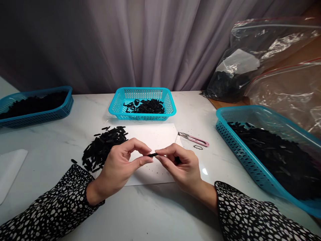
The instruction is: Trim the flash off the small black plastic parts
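Over a white sheet of paper (147, 177), my left hand (122, 167) pinches one end of a small black strip (152, 155) between thumb and fingertips. My right hand (182, 164) pinches its other end, so the strip lies level between both hands. Something dark shows inside the curled fingers of the right hand; I cannot make out what. Just behind that hand, a white object with a dark tip (178, 138) sticks out. A loose heap of similar black strips (104, 147) lies beside the left hand, partly on the paper.
Pink-handled thread snips (194, 138) and a small dark loop (198, 147) lie to the right. A blue basket (142, 116) with black pieces stands ahead. Fuller blue baskets flank me, left (37, 117) and right (250, 167). Plastic bags (281, 43) are behind the right one.
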`<state>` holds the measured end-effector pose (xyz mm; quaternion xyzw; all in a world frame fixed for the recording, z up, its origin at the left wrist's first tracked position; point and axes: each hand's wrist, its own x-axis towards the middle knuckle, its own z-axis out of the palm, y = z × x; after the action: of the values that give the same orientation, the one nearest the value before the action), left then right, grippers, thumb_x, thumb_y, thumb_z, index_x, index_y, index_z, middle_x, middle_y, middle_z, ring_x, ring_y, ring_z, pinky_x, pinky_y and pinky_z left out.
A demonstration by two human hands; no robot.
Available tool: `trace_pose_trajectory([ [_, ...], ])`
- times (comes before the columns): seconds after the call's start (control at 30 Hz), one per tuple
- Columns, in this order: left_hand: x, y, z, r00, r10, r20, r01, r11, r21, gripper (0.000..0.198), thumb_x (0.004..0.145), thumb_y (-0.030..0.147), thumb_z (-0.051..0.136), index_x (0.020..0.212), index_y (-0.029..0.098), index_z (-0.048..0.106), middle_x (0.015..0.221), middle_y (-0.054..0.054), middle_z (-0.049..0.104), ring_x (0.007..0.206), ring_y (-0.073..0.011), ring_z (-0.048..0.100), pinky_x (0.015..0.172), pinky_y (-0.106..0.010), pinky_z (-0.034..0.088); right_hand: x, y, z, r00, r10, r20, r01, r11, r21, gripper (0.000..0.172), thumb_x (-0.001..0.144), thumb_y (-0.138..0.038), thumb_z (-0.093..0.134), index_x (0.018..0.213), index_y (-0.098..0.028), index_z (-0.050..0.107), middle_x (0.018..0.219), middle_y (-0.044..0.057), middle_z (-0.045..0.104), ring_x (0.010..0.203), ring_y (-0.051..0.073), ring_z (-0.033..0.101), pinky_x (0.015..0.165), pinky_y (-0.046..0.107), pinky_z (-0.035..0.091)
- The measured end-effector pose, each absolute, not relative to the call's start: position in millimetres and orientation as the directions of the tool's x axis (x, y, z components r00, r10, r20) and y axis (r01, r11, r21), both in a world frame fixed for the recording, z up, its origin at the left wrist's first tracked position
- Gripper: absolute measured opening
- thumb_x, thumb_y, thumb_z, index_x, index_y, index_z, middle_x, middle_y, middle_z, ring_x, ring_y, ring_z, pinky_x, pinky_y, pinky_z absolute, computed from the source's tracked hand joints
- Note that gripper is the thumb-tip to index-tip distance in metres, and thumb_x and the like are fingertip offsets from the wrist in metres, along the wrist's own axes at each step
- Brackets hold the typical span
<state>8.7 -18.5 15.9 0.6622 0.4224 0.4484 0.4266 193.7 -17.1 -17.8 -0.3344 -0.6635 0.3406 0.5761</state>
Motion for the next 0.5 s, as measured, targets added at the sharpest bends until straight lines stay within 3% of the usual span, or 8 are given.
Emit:
trace_pose_trajectory([
  [0.17,7.4,-18.3,15.5,0.285,0.932,0.223,0.208,-0.287,0.935,0.006,0.082,0.021,0.076,0.085,0.023,0.072,0.082,0.002,0.073,0.077,-0.012,0.064,0.073,-0.024,0.05,194.5,-17.4,-19.2,-0.12,0.841,0.528,0.053,0.536,-0.842,0.01,0.084,-0.011,0.064,0.085,-0.02,0.068,0.052,-0.011,0.031,0.044,0.008,0.027,0.041,0.024,0.022],
  [0.33,7.2,-18.3,17.1,0.272,0.935,0.226,0.222,-0.29,0.931,0.009,0.082,0.025,0.076,0.078,0.021,0.069,0.075,0.001,0.069,0.071,-0.0126,0.061,0.067,-0.026,0.049,194.2,-18.4,-19.7,-0.146,0.887,0.439,0.039,0.448,-0.893,0.004,0.086,-0.02,0.065,0.083,-0.021,0.067,0.05,-0.01,0.033,0.043,0.009,0.028,0.042,0.025,0.023],
  [0.5,8.7,-16.6,19.5,0.241,0.943,0.227,0.196,-0.277,0.941,0.011,0.083,0.029,0.075,0.078,0.02,0.07,0.075,-0.001,0.07,0.071,-0.0143,0.062,0.067,-0.027,0.05,194.6,-17.7,-19.5,-0.2,0.912,0.357,0.032,0.371,-0.928,0.009,0.088,-0.027,0.063,0.083,-0.021,0.065,0.05,-0.01,0.034,0.044,0.009,0.027,0.043,0.026,0.022],
])
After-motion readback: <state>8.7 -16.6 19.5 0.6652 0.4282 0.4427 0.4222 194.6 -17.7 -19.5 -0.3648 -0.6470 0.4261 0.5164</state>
